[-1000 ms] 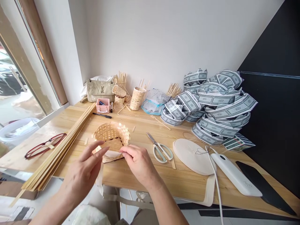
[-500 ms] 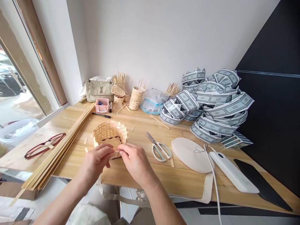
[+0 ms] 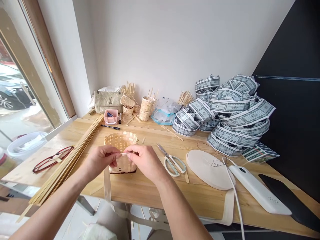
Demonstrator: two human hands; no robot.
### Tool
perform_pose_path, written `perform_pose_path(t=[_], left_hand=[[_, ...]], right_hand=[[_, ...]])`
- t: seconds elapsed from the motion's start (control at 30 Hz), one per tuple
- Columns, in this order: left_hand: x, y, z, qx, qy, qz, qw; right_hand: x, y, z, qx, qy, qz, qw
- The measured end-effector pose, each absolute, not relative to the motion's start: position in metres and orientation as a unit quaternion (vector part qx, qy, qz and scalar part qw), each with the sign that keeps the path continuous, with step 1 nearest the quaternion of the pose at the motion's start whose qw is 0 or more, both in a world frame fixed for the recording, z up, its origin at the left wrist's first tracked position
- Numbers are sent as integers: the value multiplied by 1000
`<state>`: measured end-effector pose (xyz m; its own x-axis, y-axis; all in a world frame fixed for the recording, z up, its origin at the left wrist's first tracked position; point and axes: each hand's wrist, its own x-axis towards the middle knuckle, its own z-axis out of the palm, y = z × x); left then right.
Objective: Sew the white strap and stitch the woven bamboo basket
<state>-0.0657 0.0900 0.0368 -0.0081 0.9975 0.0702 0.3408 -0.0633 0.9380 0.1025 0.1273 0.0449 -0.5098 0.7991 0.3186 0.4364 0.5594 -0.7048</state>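
- Left hand [image 3: 101, 159] pinches a thin bamboo strip [image 3: 124, 154], which lies side to side.
- Right hand [image 3: 145, 161] pinches it too, just beside the left.
- Woven basket [image 3: 121, 141] sits under both hands on the table [image 3: 140, 193].

The woven bamboo basket [image 3: 121, 141] is pale straw in a checked weave, with a dark brown line along its lower edge. At its 3 o'clock, the scissors [image 3: 170, 160] have cream-white handles and grey steel blades. At 2 o'clock, the paper strips [image 3: 235, 106] repeat a grey-green and white banded print. At 11 o'clock sits a pink plastic box [image 3: 111, 117]; at 9 o'clock, red-framed glasses [image 3: 53, 160] lie on the honey-coloured, wood-grained tabletop [image 3: 200, 200].
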Motion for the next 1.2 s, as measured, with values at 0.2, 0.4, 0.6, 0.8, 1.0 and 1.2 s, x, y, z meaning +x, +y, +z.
perform_pose_path(t=[0.2,0.4,0.6,0.8,1.0,1.2], left_hand=[[-70,98,56,571,552,425,434],[-73,99,59,541,545,445,461],[-73,102,59,546,527,441,480],[-72,108,57,576,509,415,487],[-74,113,53,597,489,402,493],[-72,109,47,615,472,431,462]], right_hand=[[98,137,57,-355,-837,259,327],[104,138,59,-366,-834,225,347],[104,135,59,-276,-883,127,357],[100,144,58,-242,-903,142,325],[101,148,50,-244,-883,168,365],[101,149,46,-250,-867,192,386]])
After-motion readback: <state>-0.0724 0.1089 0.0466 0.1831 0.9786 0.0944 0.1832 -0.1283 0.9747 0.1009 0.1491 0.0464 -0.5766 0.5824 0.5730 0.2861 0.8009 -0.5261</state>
